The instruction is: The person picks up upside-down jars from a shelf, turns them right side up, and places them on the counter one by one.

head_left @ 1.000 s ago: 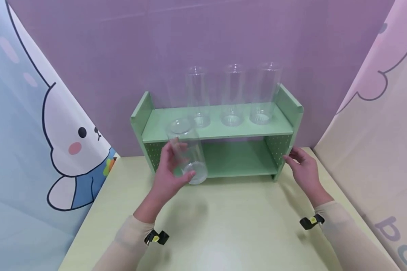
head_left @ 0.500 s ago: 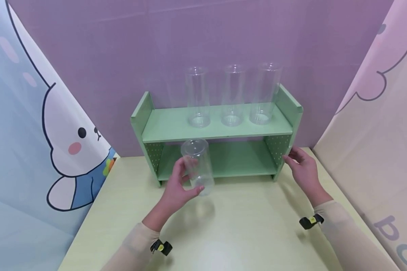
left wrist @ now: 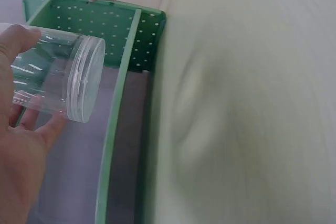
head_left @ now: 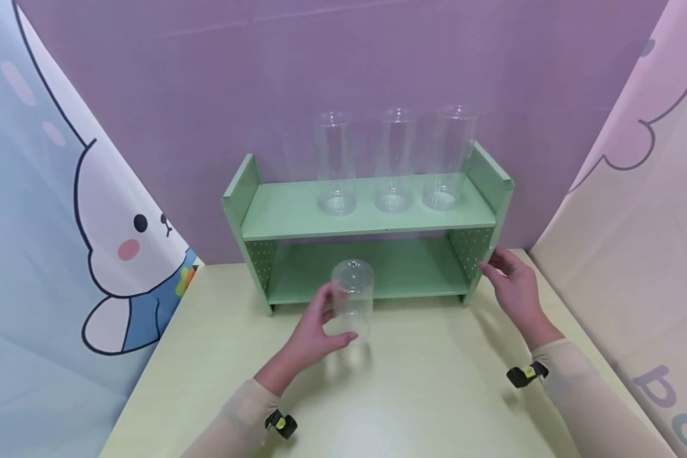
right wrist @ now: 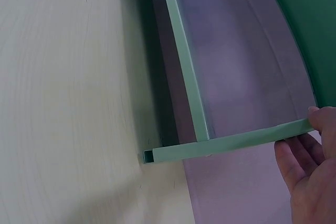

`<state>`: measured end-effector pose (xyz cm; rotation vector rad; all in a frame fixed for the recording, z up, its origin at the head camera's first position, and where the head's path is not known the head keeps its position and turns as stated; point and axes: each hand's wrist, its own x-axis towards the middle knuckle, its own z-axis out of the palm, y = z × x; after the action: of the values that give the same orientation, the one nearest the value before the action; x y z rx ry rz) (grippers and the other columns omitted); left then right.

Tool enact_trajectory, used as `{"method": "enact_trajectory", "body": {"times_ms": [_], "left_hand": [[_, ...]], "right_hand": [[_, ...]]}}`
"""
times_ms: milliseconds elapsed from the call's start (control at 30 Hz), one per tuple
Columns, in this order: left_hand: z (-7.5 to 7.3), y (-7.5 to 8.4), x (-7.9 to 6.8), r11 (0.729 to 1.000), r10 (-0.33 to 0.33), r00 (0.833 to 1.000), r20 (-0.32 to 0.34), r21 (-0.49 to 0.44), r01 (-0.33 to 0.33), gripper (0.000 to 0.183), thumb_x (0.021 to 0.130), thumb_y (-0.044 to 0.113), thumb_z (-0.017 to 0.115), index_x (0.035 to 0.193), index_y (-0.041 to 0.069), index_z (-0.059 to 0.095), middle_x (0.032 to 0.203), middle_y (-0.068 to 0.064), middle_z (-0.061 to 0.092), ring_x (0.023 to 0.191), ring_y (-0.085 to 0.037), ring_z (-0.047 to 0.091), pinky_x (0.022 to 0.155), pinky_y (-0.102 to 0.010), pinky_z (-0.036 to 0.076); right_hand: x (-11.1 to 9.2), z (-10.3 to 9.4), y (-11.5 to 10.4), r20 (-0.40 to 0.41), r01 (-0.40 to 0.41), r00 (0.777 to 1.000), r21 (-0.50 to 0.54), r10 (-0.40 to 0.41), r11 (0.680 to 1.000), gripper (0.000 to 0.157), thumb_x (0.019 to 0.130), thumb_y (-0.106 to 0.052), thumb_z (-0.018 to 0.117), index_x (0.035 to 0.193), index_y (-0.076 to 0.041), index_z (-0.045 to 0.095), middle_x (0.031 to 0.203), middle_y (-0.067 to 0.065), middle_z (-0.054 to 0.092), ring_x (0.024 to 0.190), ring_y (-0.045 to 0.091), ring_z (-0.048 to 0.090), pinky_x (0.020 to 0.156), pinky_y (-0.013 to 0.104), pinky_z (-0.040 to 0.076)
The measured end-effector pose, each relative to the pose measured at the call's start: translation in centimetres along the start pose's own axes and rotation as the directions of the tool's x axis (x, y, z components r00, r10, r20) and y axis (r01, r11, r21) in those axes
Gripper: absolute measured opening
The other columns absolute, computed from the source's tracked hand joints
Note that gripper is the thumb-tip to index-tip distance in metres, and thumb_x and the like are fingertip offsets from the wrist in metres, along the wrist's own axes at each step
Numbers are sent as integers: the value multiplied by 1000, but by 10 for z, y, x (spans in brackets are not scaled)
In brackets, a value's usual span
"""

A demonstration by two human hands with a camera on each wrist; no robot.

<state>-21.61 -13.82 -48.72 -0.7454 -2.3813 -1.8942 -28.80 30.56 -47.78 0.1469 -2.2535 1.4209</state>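
Note:
My left hand grips a clear plastic jar around its side, thumb near the lower end. The jar hangs above the tabletop, just in front of a green two-tier shelf. In the left wrist view, the jar's ridged end points toward the table. My right hand pinches the front edge of the shelf's right side panel, with the thumb on one face and the fingers on the other. Three similar clear jars stand upright on the top tier: one left, one centre, one right.
The pale wooden table runs in front of the shelf. A purple backdrop stands behind it. Printed cloths close in the left side and the right side.
My left hand has carried the jar down and to the right, from in front of the top tier to lower before the bottom tier. The right hand stays on the side panel.

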Motion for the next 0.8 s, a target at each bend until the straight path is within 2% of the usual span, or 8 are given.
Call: {"method": "enact_trajectory", "body": {"times_ms": [233,400,500,567,633,667,800], "left_hand": [[4,-6,0,1000,-5,1000,11,16,4,103,84,-2,94,167,21,37,157,-12,50,146,-35,55,116,-39,52],[5,-8,1,1000,-1,1000,18,24,1,101,84,0,94,166,20,37,156,-11,51,146,-33,55,116,-36,52],[5,-8,1,999,-3,1000,10,35,2,101,84,1,94,166,19,38,155,-11,52,146,-32,55,117,-40,51],[4,-7,1,999,-6,1000,6,39,6,100,85,1,94,166,19,38,155,-10,53,146,-31,55,118,-44,51],[4,-7,1,999,-5,1000,4,45,5,101,85,1,95,166,19,38,155,-10,53,145,-30,56,117,-44,51],[4,-7,1,999,-6,1000,5,45,5,101,85,1,94,166,20,38,155,-9,53,145,-30,56,117,-43,52],[5,-8,2,998,10,1000,12,58,-11,102,84,3,95,167,21,38,155,-7,53,142,-29,57,115,-39,53]], "right_hand": [[-6,2,-3,-12,-8,1000,8,8,1000,46,108,-11,73,151,2,62,137,26,70,111,-8,62,91,7,52],[-21,2,-15,-133,-11,991,-1,11,1000,48,105,-11,77,149,1,61,134,20,69,109,-2,63,89,9,52],[-30,2,-25,-183,52,982,26,-46,998,42,101,-2,78,141,3,65,125,18,69,107,5,66,88,11,53],[-34,4,-34,-173,112,980,52,-102,992,38,99,5,77,136,5,67,121,15,70,105,7,67,87,13,53],[-39,6,-53,-134,169,978,77,-158,983,34,98,12,75,131,9,66,116,8,70,104,8,68,88,14,53],[-40,8,-58,-105,192,978,91,-182,977,34,97,13,75,130,9,67,116,5,70,105,9,69,89,14,53],[-44,15,-74,28,271,961,126,-276,954,35,96,17,73,129,10,66,121,6,69,107,14,69,94,16,54]]}}
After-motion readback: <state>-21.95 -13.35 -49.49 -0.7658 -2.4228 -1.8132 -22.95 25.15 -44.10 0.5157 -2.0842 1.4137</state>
